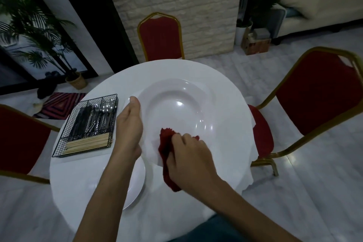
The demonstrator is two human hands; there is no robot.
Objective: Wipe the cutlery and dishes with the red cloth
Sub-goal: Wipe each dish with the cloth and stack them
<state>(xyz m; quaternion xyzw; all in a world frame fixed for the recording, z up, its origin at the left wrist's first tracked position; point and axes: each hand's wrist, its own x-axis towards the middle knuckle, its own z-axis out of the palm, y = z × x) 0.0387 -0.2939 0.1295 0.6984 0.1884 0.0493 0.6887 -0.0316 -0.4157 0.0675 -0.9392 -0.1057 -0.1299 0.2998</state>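
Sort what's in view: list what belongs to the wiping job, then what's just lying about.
Job:
red cloth, gripped by the right hand
deep white plate, held by the left hand
second plate on the table
wire caddy of cutlery

Lying about:
red chairs
potted palm
patterned rug
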